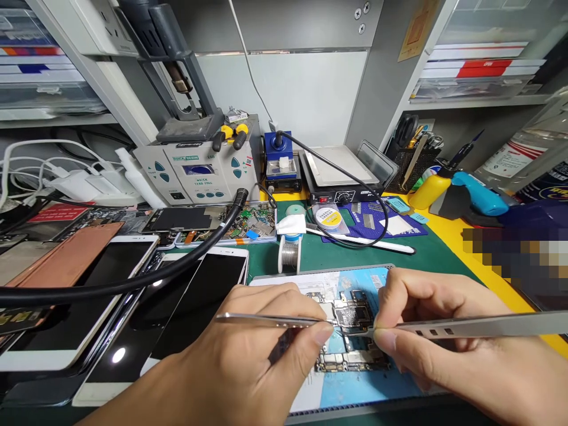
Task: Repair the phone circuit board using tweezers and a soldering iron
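Observation:
A phone circuit board (351, 331) lies on a blue and white work mat (355, 387) at the front of the bench. My left hand (248, 355) is closed on a pair of silver tweezers (266, 320), pinched between thumb and fingers, the tips reaching the board's metal shield (352, 313). My right hand (444, 343) is closed on a second, longer pair of tweezers (479, 325), whose tips meet the same spot from the right.
Several phones with dark screens (190, 307) lie at the left under a black hose (133, 284). Behind stand a rework station (199, 171), a solder spool (290, 253), a hot plate (341, 177), a tool cup (410, 160) and a blue glue gun (474, 195).

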